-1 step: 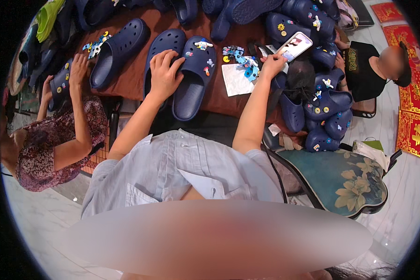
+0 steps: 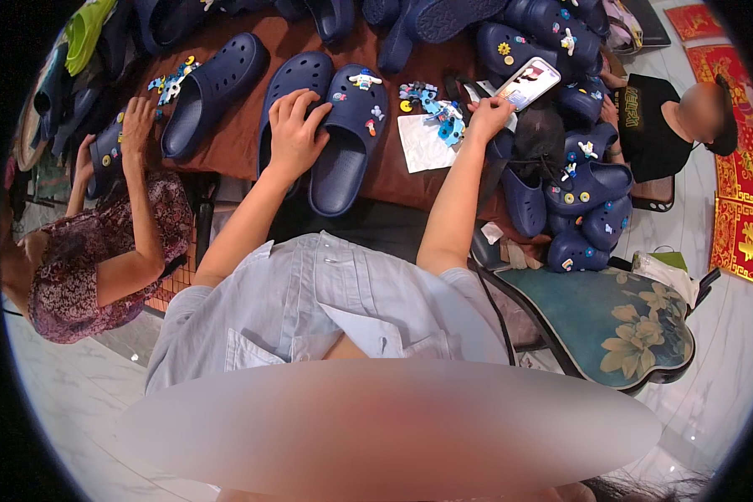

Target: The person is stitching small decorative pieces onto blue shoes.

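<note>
My left hand (image 2: pixel 294 134) lies across a pair of navy clogs, its fingers apart and bent over the plain left clog (image 2: pixel 303 69). Its thumb side touches the right clog (image 2: pixel 343 180), which carries a white character charm (image 2: pixel 365 79) and several smaller charms. At the right, the fingers of my right hand (image 2: pixel 489 115) close on the lower left corner of a phone (image 2: pixel 529 84) with a lit screen. Below that hand, a white paper sheet (image 2: pixel 425 144) lies beside a small heap of blue, black and yellow charms (image 2: pixel 443 117).
Navy clogs (image 2: pixel 590 184) with charms are piled at the right; another plain clog (image 2: pixel 213 92) lies left, near more charms (image 2: pixel 174 79). A co-worker at left handles a clog (image 2: pixel 107 151). Another person (image 2: pixel 657 125) sits at far right. A flowered chair (image 2: pixel 602 322) stands behind me.
The left co-worker's near hand has shifted slightly to the left. The picture on the phone screen differs a little. My own hands stay in place.
</note>
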`<state>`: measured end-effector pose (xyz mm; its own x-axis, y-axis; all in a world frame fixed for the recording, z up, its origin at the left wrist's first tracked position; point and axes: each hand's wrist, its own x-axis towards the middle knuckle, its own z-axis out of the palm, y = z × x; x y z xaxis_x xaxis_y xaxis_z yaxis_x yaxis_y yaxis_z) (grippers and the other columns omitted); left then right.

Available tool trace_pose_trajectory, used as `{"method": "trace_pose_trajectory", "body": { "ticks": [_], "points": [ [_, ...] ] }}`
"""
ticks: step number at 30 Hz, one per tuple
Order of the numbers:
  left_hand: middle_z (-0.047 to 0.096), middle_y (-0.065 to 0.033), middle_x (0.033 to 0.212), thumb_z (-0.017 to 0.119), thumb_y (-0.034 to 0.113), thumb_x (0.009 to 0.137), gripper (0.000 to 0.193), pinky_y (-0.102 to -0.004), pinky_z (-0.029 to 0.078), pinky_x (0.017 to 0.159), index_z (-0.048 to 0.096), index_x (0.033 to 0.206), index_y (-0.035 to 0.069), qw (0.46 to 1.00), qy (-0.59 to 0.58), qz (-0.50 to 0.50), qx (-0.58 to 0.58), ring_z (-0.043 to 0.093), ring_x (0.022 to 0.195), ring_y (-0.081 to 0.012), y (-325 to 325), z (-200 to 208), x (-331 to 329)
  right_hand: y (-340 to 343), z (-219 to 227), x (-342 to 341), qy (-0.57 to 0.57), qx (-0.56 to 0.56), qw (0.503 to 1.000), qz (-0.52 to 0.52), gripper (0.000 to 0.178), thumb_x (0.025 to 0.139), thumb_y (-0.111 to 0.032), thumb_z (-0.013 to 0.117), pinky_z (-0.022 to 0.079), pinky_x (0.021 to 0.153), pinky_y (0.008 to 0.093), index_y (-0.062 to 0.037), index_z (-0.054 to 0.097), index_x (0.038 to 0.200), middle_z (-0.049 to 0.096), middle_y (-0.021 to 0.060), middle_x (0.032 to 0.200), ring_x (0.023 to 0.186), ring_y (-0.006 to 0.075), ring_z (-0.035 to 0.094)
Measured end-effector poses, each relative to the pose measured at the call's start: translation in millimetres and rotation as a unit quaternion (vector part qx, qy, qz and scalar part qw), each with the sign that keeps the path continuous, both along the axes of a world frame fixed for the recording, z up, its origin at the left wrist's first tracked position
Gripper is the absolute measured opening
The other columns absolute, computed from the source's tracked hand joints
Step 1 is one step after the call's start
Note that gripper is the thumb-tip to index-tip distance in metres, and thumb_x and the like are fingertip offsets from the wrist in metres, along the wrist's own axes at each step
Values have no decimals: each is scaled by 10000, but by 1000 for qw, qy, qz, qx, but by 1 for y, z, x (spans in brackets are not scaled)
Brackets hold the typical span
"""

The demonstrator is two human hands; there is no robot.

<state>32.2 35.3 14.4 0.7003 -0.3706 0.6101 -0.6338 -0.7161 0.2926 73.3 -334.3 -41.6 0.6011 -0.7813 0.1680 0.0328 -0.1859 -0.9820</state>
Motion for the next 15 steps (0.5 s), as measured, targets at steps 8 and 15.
{"method": "trace_pose_trajectory", "body": {
  "ticks": [8,15],
  "points": [
    [571,-81,1173,724,86,586,489,-452,335,1022,677,1072,106,1000,-1,1,0,500,1199,-280,1,-1,0,0,11,-1,15,-66,997,-29,59,826,55,546,578,530,286,58,488,819,153,294,1551,657,289,690],
    [567,-78,1180,726,85,588,489,-449,331,1025,674,1073,110,1000,2,1,0,494,1206,-278,1,-1,-1,-16,10,6,65,-57,995,-53,58,822,24,570,591,552,316,62,527,811,160,315,1545,1074,368,630]
  ]
}}
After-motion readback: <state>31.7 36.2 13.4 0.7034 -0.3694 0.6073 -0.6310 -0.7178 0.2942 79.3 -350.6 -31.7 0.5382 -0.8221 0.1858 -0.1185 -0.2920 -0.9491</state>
